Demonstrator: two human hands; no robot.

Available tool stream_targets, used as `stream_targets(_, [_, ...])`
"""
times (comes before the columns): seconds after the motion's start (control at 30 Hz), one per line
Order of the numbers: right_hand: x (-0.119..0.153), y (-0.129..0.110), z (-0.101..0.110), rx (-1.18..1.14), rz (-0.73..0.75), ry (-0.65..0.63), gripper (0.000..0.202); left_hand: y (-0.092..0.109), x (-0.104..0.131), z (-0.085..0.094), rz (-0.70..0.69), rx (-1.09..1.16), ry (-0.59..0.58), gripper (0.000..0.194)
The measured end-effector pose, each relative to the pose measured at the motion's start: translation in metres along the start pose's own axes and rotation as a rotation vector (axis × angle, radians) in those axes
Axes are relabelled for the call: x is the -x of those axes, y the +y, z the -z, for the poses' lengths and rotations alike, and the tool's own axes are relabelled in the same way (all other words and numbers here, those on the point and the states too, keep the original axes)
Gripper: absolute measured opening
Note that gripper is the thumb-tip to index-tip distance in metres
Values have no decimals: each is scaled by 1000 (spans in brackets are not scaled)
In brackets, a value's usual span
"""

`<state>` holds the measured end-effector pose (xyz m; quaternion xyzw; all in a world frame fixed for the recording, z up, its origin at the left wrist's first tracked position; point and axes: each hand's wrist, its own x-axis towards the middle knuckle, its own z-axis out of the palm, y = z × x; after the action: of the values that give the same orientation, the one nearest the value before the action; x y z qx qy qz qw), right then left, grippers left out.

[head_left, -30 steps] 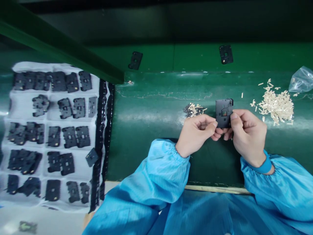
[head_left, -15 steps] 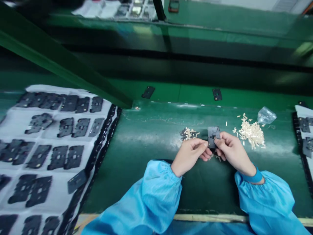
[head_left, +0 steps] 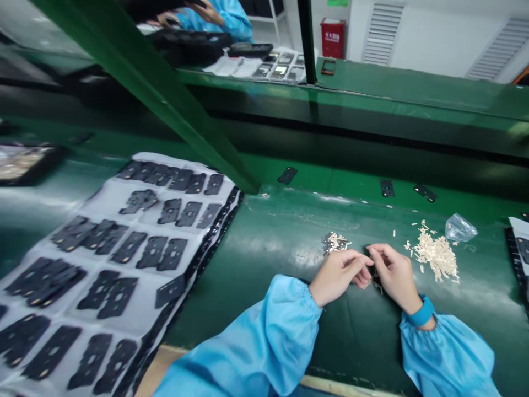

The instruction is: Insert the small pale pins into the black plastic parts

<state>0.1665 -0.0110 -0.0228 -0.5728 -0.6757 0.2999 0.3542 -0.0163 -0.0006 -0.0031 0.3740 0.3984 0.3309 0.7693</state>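
My left hand (head_left: 341,273) and my right hand (head_left: 392,273) meet fingertip to fingertip low over the green bench (head_left: 268,248). Between them they pinch a small black plastic part (head_left: 374,275), mostly hidden by the fingers. Just beyond my left hand lies a small heap of beige slivers on dark pieces (head_left: 334,242). A larger pile of beige slivers (head_left: 436,256) lies right of my right hand. Both arms wear blue sleeves.
A white sheet with several rows of black parts (head_left: 124,259) fills the left. A clear plastic bag (head_left: 459,227) lies behind the big pile. Loose black parts (head_left: 387,187) rest on the far ledge. A green beam (head_left: 165,94) slants overhead. Another person's hands (head_left: 202,11) work far off.
The view has tilted up and pulled back, showing the far bench. My hands have lowered the black part toward the bench and closed around it, so it is now nearly hidden.
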Motion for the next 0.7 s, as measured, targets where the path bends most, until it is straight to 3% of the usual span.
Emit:
stream_targets(0.3, [1, 15, 3, 30, -25, 68, 44, -9, -8, 1, -93, -28, 1, 64])
stream_targets(0.47, [1, 21, 4, 50, -107, 79, 53, 0, -7, -3, -67, -5, 31, 21])
stream_targets(0.57, [0, 24, 5, 89, -162, 92, 60, 10, -5, -5, -35, -7, 41, 17])
stream_targets(0.7, [-3, 28, 9, 131, -227, 78, 70, 17, -2, -2, -135, -26, 10, 17])
